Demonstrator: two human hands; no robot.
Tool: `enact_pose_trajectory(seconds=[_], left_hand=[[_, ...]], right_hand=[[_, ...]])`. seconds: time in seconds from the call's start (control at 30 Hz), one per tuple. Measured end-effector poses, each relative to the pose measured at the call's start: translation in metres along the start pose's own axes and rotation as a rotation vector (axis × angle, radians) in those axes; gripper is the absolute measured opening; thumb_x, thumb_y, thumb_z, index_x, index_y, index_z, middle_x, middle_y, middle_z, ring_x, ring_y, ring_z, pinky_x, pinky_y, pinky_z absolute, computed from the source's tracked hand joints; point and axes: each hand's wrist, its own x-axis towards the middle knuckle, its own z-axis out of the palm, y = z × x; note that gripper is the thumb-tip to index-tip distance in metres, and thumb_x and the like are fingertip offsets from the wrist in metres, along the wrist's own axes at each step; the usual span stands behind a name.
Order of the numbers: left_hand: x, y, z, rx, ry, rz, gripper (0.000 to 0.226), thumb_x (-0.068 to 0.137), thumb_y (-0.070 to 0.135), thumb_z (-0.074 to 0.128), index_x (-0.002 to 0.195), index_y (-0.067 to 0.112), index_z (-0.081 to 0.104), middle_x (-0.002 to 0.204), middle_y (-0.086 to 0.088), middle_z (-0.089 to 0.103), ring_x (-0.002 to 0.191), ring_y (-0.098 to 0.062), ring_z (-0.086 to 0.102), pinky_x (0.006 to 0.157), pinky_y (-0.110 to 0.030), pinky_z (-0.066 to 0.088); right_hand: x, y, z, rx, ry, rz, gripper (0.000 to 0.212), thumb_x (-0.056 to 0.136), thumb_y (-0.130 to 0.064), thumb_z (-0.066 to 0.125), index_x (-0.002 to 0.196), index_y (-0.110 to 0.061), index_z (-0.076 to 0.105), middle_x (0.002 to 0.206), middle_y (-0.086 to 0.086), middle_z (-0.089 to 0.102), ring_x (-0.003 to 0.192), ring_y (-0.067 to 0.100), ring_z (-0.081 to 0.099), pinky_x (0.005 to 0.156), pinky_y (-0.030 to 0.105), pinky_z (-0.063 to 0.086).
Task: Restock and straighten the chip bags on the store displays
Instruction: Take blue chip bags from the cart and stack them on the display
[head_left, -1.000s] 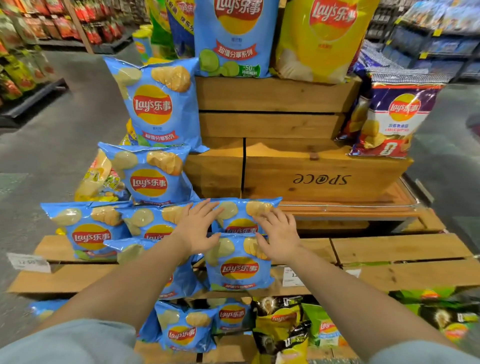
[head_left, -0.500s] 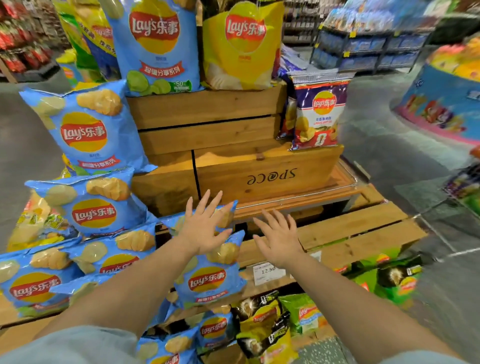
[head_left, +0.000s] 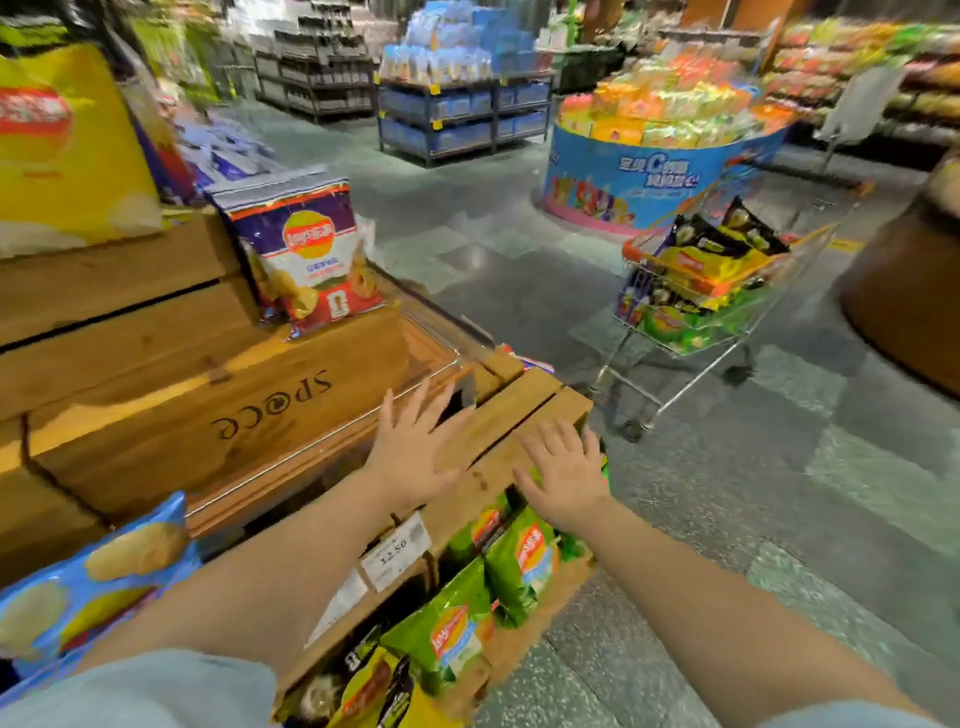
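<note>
Fig.: Green chip bags (head_left: 522, 564) are standing upright in the lower wooden tier (head_left: 524, 644) of the display, w/ black-and-yellow bags (head_left: 374, 691) sitting beside them toward the near end. A white price tag reading 12.50 (head_left: 396, 552) is hanging on the plank edge above these bags. The left hand (head_left: 415, 447) is hovering over the bare wooden plank shelf (head_left: 519, 400), fingers spread and straight, gripping nothing. The right hand (head_left: 563, 470) is hovering at the shelf's outer corner above the green bags, fingers likewise extended, palm down, holding nothing; whether either palm is touching the wood cannot be told. A blue chip bag w/ yellow chip print (head_left: 98, 577) is lying at lower left, partly under the left forearm. Behind the shelf, a wooden crate stamped w/ inverted lettering (head_left: 218, 405) is carrying a purple-and-red chip bag (head_left: 306, 260), upright, leaning slightly. A large yellow chip bag (head_left: 67, 145) is standing on the upper crate at far left, blurred. Across the aisle, a wire shopping cart (head_left: 691, 332) is holding a heap of black, yellow, orange and green bags. Beyond it, a round blue promo stand (head_left: 649, 176) is piled w/ orange and yellow packs, blurred.
</note>
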Motion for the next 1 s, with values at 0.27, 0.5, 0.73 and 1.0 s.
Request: enact_pose_trajectory(seconds=[0.27,0.5,0.73,1.0], left_hand=[[0.112,0.157,-0.023,-0.056,-0.011,0.171,0.076,0.076,0.066,0.020,0.144,0.036,0.036,0.155,-0.002,0.027,0.144,-0.030,0.017,0.108,-0.065,0.010],[0.191,0.263,-0.029,-0.024,0.002,0.283,0.067,0.092,0.064,0.026,0.148,0.044,-0.005,0.157,0.007,-0.021,0.143,-0.024,-0.025,0.107,-0.058,-0.019],[0.298,0.347,-0.019,-0.001,-0.047,0.412,0.068,0.092,0.064,0.025,0.148,0.044,-0.008,0.157,0.008,-0.022,0.142,-0.023,-0.027,0.106,-0.058,-0.022],[0.490,0.422,-0.035,-0.006,-0.011,0.451,0.068,0.092,0.066,0.023,0.147,0.045,-0.011,0.156,0.006,-0.024,0.142,-0.026,-0.027,0.104,-0.059,-0.023]], right_hand=[[-0.035,0.175,-0.028,-0.026,0.102,0.214,0.096,0.066,-0.063,-0.014,0.148,-0.032,0.026,0.159,-0.003,0.009,0.146,0.021,-0.002,0.114,0.047,-0.009],[-0.052,0.283,-0.040,0.002,0.083,0.381,0.058,0.097,-0.054,0.015,0.150,-0.031,0.020,0.159,-0.002,0.006,0.146,0.022,-0.005,0.114,0.048,-0.010],[-0.032,0.383,-0.040,0.039,0.050,0.484,0.056,0.099,-0.052,0.018,0.151,-0.031,0.017,0.160,-0.001,0.002,0.146,0.023,-0.008,0.114,0.049,-0.011],[0.072,0.541,-0.084,0.012,0.089,0.565,0.056,0.099,-0.052,0.017,0.151,-0.031,0.015,0.160,-0.001,0.001,0.146,0.023,-0.009,0.114,0.049,-0.012]])
